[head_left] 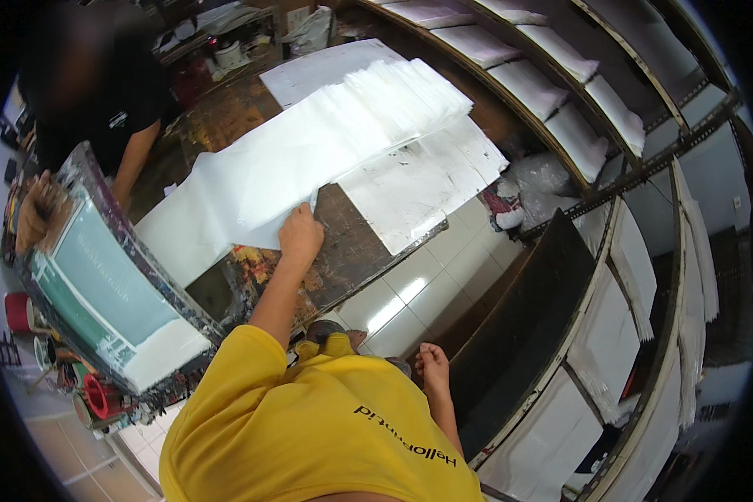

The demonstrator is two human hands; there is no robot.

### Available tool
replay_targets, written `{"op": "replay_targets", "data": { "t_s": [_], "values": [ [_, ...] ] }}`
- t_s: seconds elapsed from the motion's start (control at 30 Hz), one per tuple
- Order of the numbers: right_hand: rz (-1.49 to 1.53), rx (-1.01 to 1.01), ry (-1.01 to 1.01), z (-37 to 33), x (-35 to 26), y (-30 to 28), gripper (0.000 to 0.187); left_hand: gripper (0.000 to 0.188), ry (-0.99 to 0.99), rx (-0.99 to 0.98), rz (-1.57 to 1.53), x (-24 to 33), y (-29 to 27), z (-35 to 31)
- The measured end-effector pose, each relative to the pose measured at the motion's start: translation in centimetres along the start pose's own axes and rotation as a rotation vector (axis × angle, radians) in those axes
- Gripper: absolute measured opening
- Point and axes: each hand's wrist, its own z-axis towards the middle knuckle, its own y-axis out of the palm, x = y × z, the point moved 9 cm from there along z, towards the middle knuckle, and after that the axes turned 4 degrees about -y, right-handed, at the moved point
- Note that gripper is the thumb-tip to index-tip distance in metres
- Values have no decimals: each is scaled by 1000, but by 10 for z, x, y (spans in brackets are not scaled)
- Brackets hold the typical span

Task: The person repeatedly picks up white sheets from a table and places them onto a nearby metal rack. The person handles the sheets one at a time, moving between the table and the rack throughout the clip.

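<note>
My left hand is closed on the near edge of a thin white sheet, pinching its corner between thumb and fingers. That sheet lies at the left end of a long fanned stack of thin, glossy white sheets spread across the worktable. Low at my right side hangs my right hand, away from the table, its fingers curled in and nothing visible in them. To the left stands a tilted printing screen with a pale blue-green mesh and a dark stained frame; another person's hand rests on its edge.
The wooden table is stained with paint, and white boards lie on it. Drying racks holding white sheets stand at right, with more shelves behind. A co-worker stands far left. Paint containers sit below the screen.
</note>
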Motion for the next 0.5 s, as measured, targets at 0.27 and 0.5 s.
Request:
{"op": "replay_targets", "data": {
  "t_s": [0.27, 0.5],
  "values": [
    [40, -105, -163, 3, -59, 34, 28, 17, 364, -177, -320, 79, 1, -71],
    [185, -116, -388, -8, -154, 52, 29, 16, 543, -685, -547, 184, 24, -191]
  ]
}}
